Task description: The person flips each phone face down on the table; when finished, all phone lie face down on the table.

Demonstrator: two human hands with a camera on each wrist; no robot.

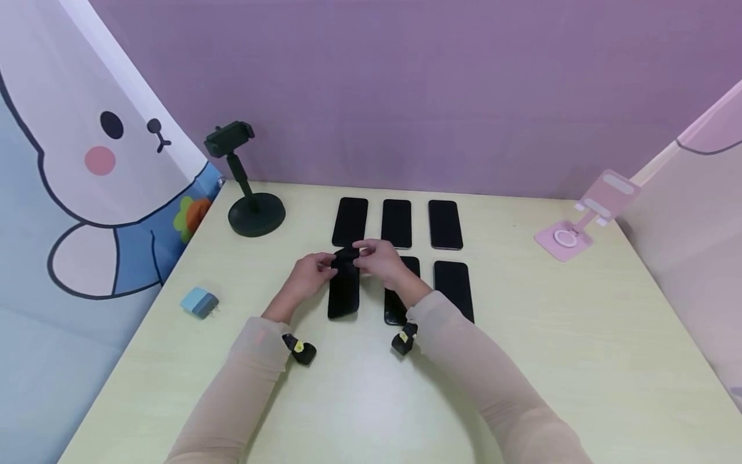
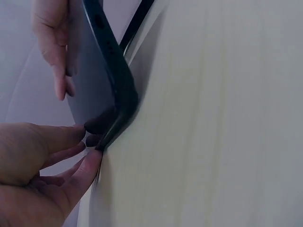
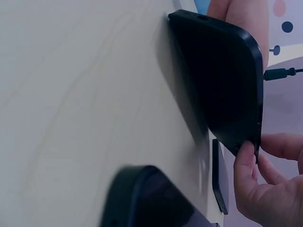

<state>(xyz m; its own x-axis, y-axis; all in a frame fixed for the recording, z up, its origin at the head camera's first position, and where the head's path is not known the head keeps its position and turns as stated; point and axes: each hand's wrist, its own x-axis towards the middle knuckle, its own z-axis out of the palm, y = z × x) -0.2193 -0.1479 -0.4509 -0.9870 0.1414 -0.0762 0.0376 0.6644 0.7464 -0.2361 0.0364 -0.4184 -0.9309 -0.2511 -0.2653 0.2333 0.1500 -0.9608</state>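
Observation:
Both hands work at a black phone (image 1: 344, 290) in the front row, left of the others. It tilts up off the table, as its shadow in the right wrist view shows. My left hand (image 1: 311, 277) pinches the upper left edge of the phone between thumb and fingers. With thumb and fingertips, my right hand (image 1: 379, 261) grips its upper right corner. Between the hands, a dark flap-like part (image 1: 346, 253) stands out at the phone's top end; I cannot tell whether it is a case. In the right wrist view the phone (image 3: 218, 75) shows a rounded rim.
Three black phones lie behind, one a back-row phone (image 1: 350, 222). Beside the held one lie a front-row phone (image 1: 397, 309), partly under my right forearm, and another phone (image 1: 454, 290). A black phone stand (image 1: 257, 214), a blue charger plug (image 1: 199, 302) and a pink stand (image 1: 563, 240) flank them.

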